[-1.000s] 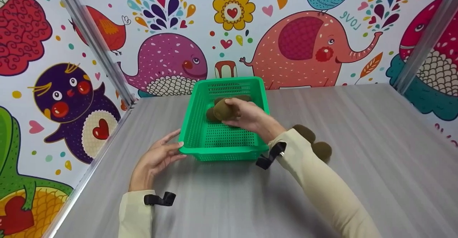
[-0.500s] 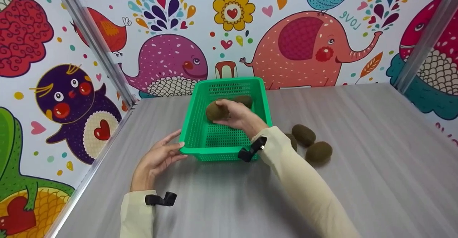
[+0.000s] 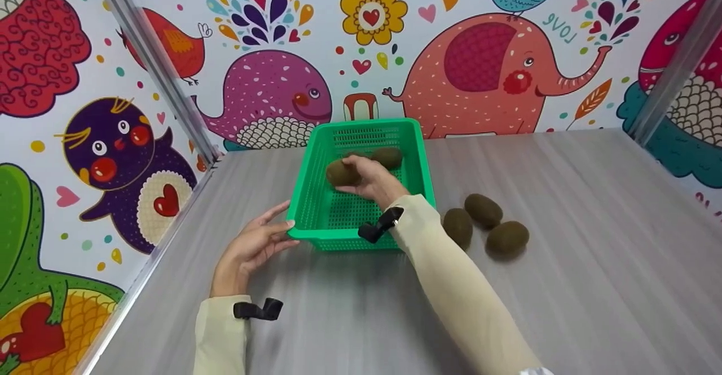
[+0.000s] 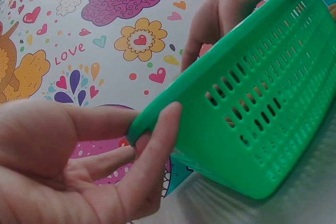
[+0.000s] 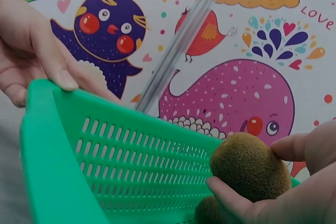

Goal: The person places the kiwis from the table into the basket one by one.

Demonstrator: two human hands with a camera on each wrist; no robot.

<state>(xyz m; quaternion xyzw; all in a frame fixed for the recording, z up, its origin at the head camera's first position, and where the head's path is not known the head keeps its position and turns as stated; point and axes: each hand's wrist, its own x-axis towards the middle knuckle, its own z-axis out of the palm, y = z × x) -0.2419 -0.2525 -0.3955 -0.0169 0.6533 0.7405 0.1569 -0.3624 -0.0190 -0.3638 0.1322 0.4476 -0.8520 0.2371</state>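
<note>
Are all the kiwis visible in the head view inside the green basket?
No, three kiwis lie outside on the gray table, to the right of the green basket.

The white far wall (image 3: 414,76) bears a purple whale (image 3: 271,87), a yellow flower (image 3: 372,0) and a coral elephant (image 3: 428,87); the left wall (image 3: 51,223), a dark penguin (image 3: 121,149). Metal posts (image 3: 153,65) stand left and right beyond a grey wood-grained table (image 3: 592,262).
</note>
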